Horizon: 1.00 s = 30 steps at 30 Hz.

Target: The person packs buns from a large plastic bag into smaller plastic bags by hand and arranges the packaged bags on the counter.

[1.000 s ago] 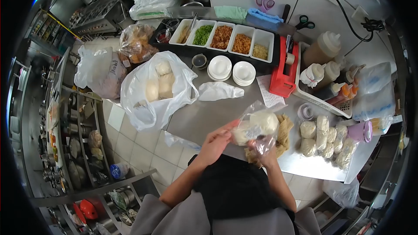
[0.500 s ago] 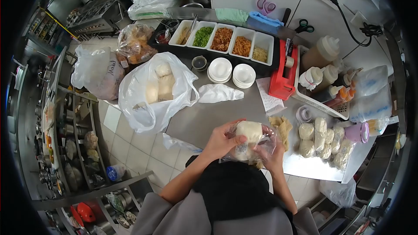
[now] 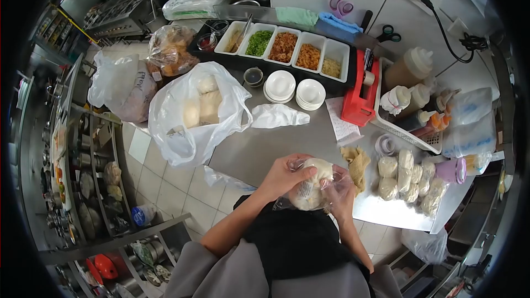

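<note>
In front of my body, both hands hold a clear plastic bag of white, dough-like rounds (image 3: 311, 187) with small print on its side. My left hand (image 3: 283, 177) grips it from the left, with the thumb across the top. On the right side, the fingers of my right hand (image 3: 340, 192) are closed on the loose plastic. Just right of it, a tan cloth (image 3: 356, 166) lies crumpled on the steel table (image 3: 248, 157). Several similar wrapped pale packs (image 3: 406, 171) rest farther right. An open white carrier bag (image 3: 193, 116) with more pale packs stands at the left.
Toppings fill a row of white tubs (image 3: 284, 47) at the back. Stacked white bowls (image 3: 310, 94), a dark sauce cup (image 3: 253, 77) and a red tape dispenser (image 3: 359, 91) stand before them. A basket of squeeze bottles (image 3: 411, 129) is at right; shelving (image 3: 110, 171) is at left.
The bag in my hands has tilted and dropped slightly, and its plastic is bunched closer around the white rounds. My right hand has shifted a little left. The view has moved slightly.
</note>
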Each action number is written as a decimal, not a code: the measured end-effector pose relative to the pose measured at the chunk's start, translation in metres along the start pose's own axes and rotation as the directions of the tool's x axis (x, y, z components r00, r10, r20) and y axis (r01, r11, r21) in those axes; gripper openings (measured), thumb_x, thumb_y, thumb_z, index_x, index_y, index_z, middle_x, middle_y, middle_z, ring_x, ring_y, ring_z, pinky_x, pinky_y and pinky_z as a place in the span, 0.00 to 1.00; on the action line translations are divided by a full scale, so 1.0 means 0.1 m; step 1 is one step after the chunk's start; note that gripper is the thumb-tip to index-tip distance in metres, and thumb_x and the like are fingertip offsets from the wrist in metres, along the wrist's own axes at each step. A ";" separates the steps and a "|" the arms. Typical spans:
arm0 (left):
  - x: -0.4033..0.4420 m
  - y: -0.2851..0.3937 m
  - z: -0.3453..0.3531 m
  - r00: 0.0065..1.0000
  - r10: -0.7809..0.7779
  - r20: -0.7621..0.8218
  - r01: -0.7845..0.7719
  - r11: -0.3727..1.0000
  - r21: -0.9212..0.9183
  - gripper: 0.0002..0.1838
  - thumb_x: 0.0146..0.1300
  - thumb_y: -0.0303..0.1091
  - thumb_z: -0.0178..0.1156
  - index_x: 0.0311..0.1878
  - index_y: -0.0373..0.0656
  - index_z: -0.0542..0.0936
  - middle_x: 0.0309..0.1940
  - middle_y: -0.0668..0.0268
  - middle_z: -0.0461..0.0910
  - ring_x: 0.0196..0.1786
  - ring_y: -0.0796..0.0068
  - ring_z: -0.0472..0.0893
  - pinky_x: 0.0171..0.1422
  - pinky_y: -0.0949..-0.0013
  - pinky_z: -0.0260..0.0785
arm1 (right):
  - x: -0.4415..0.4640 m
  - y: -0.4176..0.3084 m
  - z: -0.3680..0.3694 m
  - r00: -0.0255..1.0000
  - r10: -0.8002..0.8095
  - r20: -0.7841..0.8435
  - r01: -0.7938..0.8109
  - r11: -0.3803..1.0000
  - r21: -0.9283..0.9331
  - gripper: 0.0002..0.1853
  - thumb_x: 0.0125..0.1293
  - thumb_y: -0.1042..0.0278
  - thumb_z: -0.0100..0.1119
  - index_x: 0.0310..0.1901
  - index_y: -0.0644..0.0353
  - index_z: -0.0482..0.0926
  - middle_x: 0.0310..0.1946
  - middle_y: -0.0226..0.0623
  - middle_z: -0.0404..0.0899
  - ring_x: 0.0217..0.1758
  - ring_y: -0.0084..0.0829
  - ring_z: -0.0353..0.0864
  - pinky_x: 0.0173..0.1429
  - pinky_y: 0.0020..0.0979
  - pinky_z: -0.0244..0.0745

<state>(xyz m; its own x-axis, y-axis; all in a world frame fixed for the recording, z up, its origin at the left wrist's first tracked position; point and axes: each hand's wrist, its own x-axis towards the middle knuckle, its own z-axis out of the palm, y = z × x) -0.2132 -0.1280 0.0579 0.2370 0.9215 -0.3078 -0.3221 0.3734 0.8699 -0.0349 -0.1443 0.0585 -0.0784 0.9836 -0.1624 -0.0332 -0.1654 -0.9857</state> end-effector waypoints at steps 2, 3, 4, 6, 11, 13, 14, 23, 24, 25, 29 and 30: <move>-0.01 -0.03 0.01 1.000 0.016 0.012 -0.016 0.998 -0.059 0.22 0.59 0.31 0.66 0.55 0.34 0.74 0.47 0.62 0.78 0.47 0.79 0.77 0.52 0.74 0.71 | -0.01 -0.03 -0.04 1.000 -0.008 0.025 0.009 0.999 -0.050 0.23 0.60 0.68 0.65 0.51 0.75 0.71 0.40 0.42 0.80 0.41 0.26 0.78 0.46 0.27 0.75; -0.03 -0.03 0.02 0.999 0.023 0.024 -0.022 0.999 -0.047 0.22 0.59 0.30 0.66 0.56 0.35 0.73 0.47 0.62 0.78 0.47 0.79 0.77 0.52 0.74 0.71 | -0.01 -0.07 -0.07 0.997 0.047 0.061 -0.041 0.995 -0.088 0.22 0.60 0.67 0.65 0.51 0.75 0.72 0.40 0.42 0.80 0.40 0.26 0.79 0.45 0.27 0.75; -0.04 -0.02 0.02 0.999 0.032 0.036 -0.030 0.999 -0.034 0.23 0.59 0.29 0.65 0.56 0.35 0.73 0.47 0.63 0.78 0.48 0.79 0.76 0.52 0.74 0.71 | 0.00 -0.14 -0.10 0.990 0.100 0.096 -0.088 0.988 -0.126 0.22 0.60 0.67 0.65 0.50 0.75 0.73 0.39 0.43 0.80 0.39 0.26 0.79 0.44 0.27 0.75; -0.06 0.01 0.01 0.997 0.039 0.064 -0.037 0.999 -0.028 0.24 0.58 0.29 0.65 0.58 0.36 0.71 0.47 0.63 0.78 0.49 0.79 0.76 0.53 0.73 0.71 | 0.01 -0.20 -0.12 0.978 0.161 0.136 -0.136 0.975 -0.179 0.22 0.60 0.65 0.66 0.48 0.75 0.74 0.38 0.42 0.81 0.38 0.25 0.79 0.43 0.27 0.75; 0.02 0.05 -0.07 0.981 0.065 0.185 -0.085 0.991 0.102 0.29 0.55 0.29 0.68 0.60 0.38 0.69 0.50 0.63 0.76 0.51 0.77 0.75 0.56 0.71 0.69 | 0.02 -0.31 -0.08 0.973 0.192 0.131 -0.130 0.917 -0.377 0.24 0.59 0.58 0.66 0.47 0.74 0.76 0.32 0.41 0.82 0.36 0.24 0.80 0.41 0.26 0.75; 0.08 0.02 -0.11 0.967 0.066 0.247 -0.108 0.981 0.163 0.29 0.54 0.29 0.68 0.60 0.38 0.70 0.52 0.62 0.76 0.52 0.76 0.75 0.57 0.70 0.69 | 0.04 -0.22 -0.09 0.968 0.210 0.138 -0.134 0.895 -0.426 0.25 0.59 0.57 0.66 0.47 0.74 0.76 0.32 0.41 0.83 0.36 0.24 0.81 0.42 0.26 0.75; 0.12 0.01 -0.14 0.958 0.063 0.279 -0.121 0.974 0.193 0.29 0.54 0.30 0.68 0.59 0.38 0.70 0.53 0.62 0.75 0.53 0.75 0.75 0.57 0.70 0.69 | 0.07 -0.15 -0.09 0.966 0.219 0.139 -0.136 0.883 -0.449 0.26 0.59 0.56 0.65 0.47 0.74 0.76 0.31 0.41 0.83 0.36 0.24 0.81 0.42 0.26 0.75; -0.22 -0.34 -0.18 0.823 0.566 -0.044 -0.288 0.483 0.827 0.24 0.62 0.32 0.59 0.62 0.43 0.70 0.64 0.56 0.67 0.65 0.54 0.67 0.67 0.59 0.60 | 0.20 0.44 -0.14 0.981 -0.175 0.089 0.194 0.796 -0.573 0.30 0.57 0.60 0.67 0.56 0.71 0.72 0.40 0.46 0.81 0.40 0.31 0.82 0.45 0.29 0.75; -0.29 -0.41 -0.19 0.851 0.525 -0.001 -0.229 0.374 0.899 0.24 0.64 0.35 0.57 0.63 0.43 0.69 0.65 0.57 0.65 0.67 0.54 0.64 0.68 0.56 0.57 | 0.19 0.45 -0.15 0.963 -0.242 0.118 0.263 0.752 -0.604 0.31 0.56 0.60 0.68 0.58 0.69 0.71 0.42 0.48 0.80 0.41 0.33 0.82 0.45 0.29 0.75; -0.36 -0.49 -0.20 0.877 0.479 0.034 -0.175 0.253 0.952 0.25 0.65 0.38 0.54 0.64 0.44 0.68 0.67 0.57 0.62 0.69 0.53 0.61 0.69 0.53 0.54 | 0.17 0.40 -0.14 0.965 -0.227 0.128 0.257 0.742 -0.619 0.33 0.53 0.61 0.70 0.58 0.69 0.71 0.46 0.49 0.78 0.40 0.35 0.82 0.45 0.31 0.75; -0.52 -0.77 -0.45 0.922 0.383 -0.061 -0.003 0.165 0.986 0.28 0.67 0.43 0.50 0.68 0.43 0.63 0.72 0.57 0.54 0.74 0.54 0.50 0.72 0.47 0.45 | 0.07 0.12 -0.07 0.984 -0.078 0.162 0.164 0.761 -0.628 0.41 0.47 0.62 0.74 0.61 0.70 0.66 0.55 0.55 0.70 0.41 0.44 0.79 0.47 0.36 0.75; -0.52 -0.72 -0.43 0.900 0.432 -0.056 -0.014 0.157 0.988 0.28 0.67 0.43 0.51 0.67 0.42 0.65 0.69 0.56 0.58 0.71 0.54 0.55 0.70 0.48 0.49 | 0.06 0.10 -0.07 0.986 -0.016 0.168 0.118 0.777 -0.618 0.43 0.46 0.61 0.74 0.63 0.70 0.65 0.55 0.56 0.69 0.43 0.47 0.78 0.48 0.37 0.74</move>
<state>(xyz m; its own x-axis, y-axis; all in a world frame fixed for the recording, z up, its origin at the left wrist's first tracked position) -0.2417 -0.1982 -0.0052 0.0228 0.9968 0.0769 0.8514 -0.0597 0.5211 -0.0288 -0.1396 0.0473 -0.2439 0.9601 -0.1367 0.5812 0.0318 -0.8131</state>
